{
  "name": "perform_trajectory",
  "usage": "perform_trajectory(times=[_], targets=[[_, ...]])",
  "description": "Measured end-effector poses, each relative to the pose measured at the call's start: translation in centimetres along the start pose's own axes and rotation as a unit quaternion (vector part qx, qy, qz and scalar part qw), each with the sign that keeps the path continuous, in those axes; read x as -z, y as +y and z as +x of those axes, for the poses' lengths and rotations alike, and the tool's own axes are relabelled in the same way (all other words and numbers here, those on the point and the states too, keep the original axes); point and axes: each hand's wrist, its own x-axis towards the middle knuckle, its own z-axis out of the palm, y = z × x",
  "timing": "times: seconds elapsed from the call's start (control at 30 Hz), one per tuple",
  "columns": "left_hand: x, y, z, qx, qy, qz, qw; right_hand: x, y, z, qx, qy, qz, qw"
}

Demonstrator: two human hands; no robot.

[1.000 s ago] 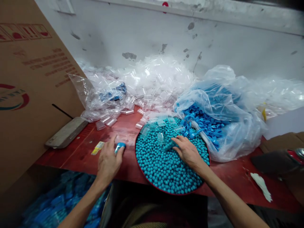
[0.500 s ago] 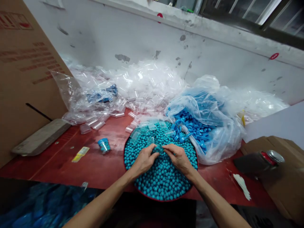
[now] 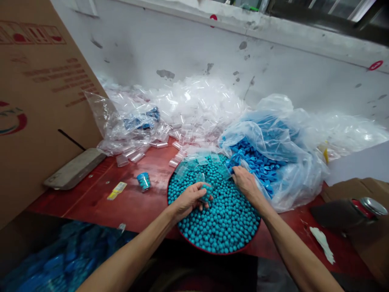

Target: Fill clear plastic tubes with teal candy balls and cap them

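My left hand (image 3: 192, 197) is closed around a small clear plastic cup (image 3: 207, 192) with teal balls in it, held over a round red basin (image 3: 225, 253). The basin is heaped with teal balls (image 3: 219, 223). At its upper right rim, the fingers of my right hand (image 3: 244, 180) are pinched at the blue plastic caps (image 3: 235, 160); whether one is gripped is hidden. More blue caps spill from an open clear bag (image 3: 291, 162). A few empty clear cups (image 3: 202, 159) lie on the balls at the far side.
A filled, blue-capped cup (image 3: 143, 181) stands on the red table (image 3: 100, 211), near a yellow label (image 3: 117, 190). Behind rises a pile of clear cups (image 3: 194, 105). A carton (image 3: 39, 113) and a grey block (image 3: 74, 168) are left; a dark bottle (image 3: 340, 213) is right.
My right hand has left the cup and moved right to the blue caps. My left hand still holds the cup, now tilted with the balls visible. The view has shifted slightly left.
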Motion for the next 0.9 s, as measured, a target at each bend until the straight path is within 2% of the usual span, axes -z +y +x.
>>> perform_trajectory(times=[0.1, 0.2, 0.37, 0.5, 0.63, 0.7, 0.77, 0.83, 0.9], targets=[[-0.1, 0.0, -0.1, -0.007, 0.017, 0.013, 1.000, 0.3, -0.5, -0.9, 0.028, 0.062, 0.176, 0.982], [-0.2, -0.2, 0.0, -0.009, 0.027, 0.033, 0.999, 0.5, -1.5, -1.9, 0.028, 0.053, 0.315, 0.947], [-0.5, -0.7, 0.2, -0.043, 0.070, 0.113, 0.990, 1.0, -2.7, -3.4, 0.043, 0.094, 0.347, 0.932], [-0.8, -1.0, 0.4, -0.110, 0.075, 0.180, 0.975, 1.4, -3.5, -4.0, 0.079, -0.011, 0.437, 0.896], [-0.6, -0.9, 0.3, -0.095, 0.044, 0.142, 0.984, 1.0, -3.6, -3.7, 0.095, -0.065, 0.478, 0.871], [-0.4, -0.7, 0.1, -0.091, 0.025, 0.114, 0.989, 0.8, -3.3, -3.2, 0.095, -0.064, 0.484, 0.868], [-0.4, -0.4, -0.1, -0.091, 0.019, 0.111, 0.990, 1.0, -3.1, -2.7, 0.085, -0.036, 0.488, 0.868], [-0.5, -0.2, -0.1, -0.085, 0.030, 0.135, 0.987, 1.3, -3.2, -2.2, 0.073, -0.018, 0.487, 0.870], [-0.8, -0.2, 0.0, -0.091, 0.044, 0.166, 0.981, 1.6, -3.9, -2.0, 0.078, -0.029, 0.483, 0.872]])
